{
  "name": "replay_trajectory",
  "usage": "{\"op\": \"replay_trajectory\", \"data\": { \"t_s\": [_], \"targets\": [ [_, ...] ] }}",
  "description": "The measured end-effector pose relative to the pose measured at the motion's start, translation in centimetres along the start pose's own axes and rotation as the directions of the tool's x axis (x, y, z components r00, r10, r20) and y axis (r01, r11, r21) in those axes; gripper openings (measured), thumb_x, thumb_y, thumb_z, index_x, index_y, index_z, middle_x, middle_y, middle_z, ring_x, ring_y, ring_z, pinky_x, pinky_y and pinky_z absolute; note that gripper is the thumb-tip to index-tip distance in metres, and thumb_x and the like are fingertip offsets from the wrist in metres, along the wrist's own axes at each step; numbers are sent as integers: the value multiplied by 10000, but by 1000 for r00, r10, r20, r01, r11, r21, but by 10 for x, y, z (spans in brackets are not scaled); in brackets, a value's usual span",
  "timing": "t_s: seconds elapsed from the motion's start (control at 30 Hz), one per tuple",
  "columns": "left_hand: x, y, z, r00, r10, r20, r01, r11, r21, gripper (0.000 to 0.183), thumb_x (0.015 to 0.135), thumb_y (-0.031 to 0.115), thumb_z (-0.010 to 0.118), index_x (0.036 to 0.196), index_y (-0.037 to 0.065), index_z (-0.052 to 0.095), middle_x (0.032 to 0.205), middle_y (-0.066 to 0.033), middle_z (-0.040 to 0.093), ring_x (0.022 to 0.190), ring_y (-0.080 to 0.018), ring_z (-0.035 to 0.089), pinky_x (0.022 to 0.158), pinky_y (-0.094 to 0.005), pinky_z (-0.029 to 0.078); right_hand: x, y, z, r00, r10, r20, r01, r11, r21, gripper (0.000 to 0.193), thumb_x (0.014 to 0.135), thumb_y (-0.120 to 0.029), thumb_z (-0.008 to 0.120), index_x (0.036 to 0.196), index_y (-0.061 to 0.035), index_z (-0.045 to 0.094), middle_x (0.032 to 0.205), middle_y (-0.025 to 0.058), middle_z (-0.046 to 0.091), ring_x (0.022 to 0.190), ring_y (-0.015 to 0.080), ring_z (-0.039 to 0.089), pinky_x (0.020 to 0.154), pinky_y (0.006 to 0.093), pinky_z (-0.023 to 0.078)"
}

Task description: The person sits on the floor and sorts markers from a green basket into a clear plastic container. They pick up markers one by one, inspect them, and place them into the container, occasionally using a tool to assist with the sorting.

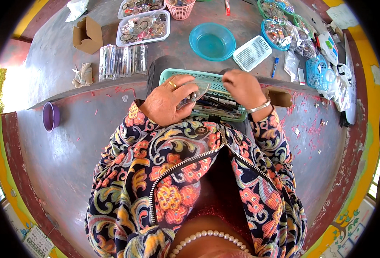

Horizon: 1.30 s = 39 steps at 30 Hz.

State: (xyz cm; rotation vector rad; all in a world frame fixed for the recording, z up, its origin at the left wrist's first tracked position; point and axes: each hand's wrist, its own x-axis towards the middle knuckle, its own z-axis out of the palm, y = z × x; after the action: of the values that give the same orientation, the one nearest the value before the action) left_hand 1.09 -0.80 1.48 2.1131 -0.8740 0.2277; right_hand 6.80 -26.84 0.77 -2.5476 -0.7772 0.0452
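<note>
A pale green plastic basket (173, 73) rests at my lap, with several dark and white pens (218, 105) lying in it. My left hand (168, 101), a ring on one finger, is closed on a small clear plastic bag (202, 88) over the basket's left part. Small dark and pale pieces show inside the bag. My right hand (244, 88), with a bangle at the wrist, is above the basket's right side, apart from the bag. Its fingers are curled together, and whatever they may hold is hidden.
Beyond the basket stand a teal basin (212, 43) and a white slotted tray (252, 53). Wrapped pens (122, 61), a cardboard box (87, 36) and a white tub of rings (166, 32) lie left. Bagged goods (278, 34) and a blue basket (317, 74) stand right; a purple bowl (51, 117) sits far left.
</note>
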Motion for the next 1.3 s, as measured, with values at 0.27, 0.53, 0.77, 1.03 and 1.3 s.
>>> {"op": "replay_trajectory", "data": {
  "t_s": [0.27, 0.53, 0.77, 1.03, 1.3],
  "targets": [
    [1, 4, -2, 999, -35, 4, 35, 999, -10, 382, 773, 119, 682, 1127, 74, 546, 1208, -191, 536, 994, -398, 583, 804, -431, 524, -3, -1, 35, 989, 11, 149, 51, 912, -407, 67, 718, -79, 588, 727, -36, 639, 779, 126, 644, 759, 308, 654, 610, 419, 532],
    [-4, -3, -1, 999, -39, -12, 39, 999, -22, 393, 780, 122, 679, 1145, 74, 542, 1227, -194, 530, 1050, -398, 564, 824, -434, 520, -3, -7, 33, 980, 80, 183, 6, 903, -430, 70, 727, -95, 603, 750, -58, 658, 783, 119, 654, 772, 302, 649, 623, 414, 526],
    [-5, -1, -2, 999, -33, -35, 33, 999, -11, 395, 778, 119, 678, 1145, 68, 543, 1211, -196, 540, 1049, -397, 568, 836, -432, 515, -24, 4, -8, 984, 178, -29, -170, 968, 184, 110, 793, -140, 622, 828, -36, 616, 785, 81, 651, 764, 214, 612, 658, 351, 486],
    [-5, 0, -2, 1000, -23, -12, 23, 1000, 6, 398, 788, 125, 671, 1156, 48, 541, 1225, -191, 539, 1052, -386, 572, 845, -427, 515, -47, 11, -13, 957, 182, 225, -223, -33, 974, 145, 895, -145, 600, 981, -30, 590, 866, 68, 643, 793, 155, 598, 714, 277, 470],
    [-5, 1, -1, 1000, -31, -1, 31, 999, 28, 398, 789, 127, 673, 1154, 45, 538, 1235, -187, 534, 1072, -377, 563, 854, -423, 510, -48, 18, -1, 957, 231, 174, -112, -256, 960, 208, 902, -161, 599, 1057, -25, 573, 823, 94, 624, 703, 164, 584, 624, 271, 463]
  ]
}}
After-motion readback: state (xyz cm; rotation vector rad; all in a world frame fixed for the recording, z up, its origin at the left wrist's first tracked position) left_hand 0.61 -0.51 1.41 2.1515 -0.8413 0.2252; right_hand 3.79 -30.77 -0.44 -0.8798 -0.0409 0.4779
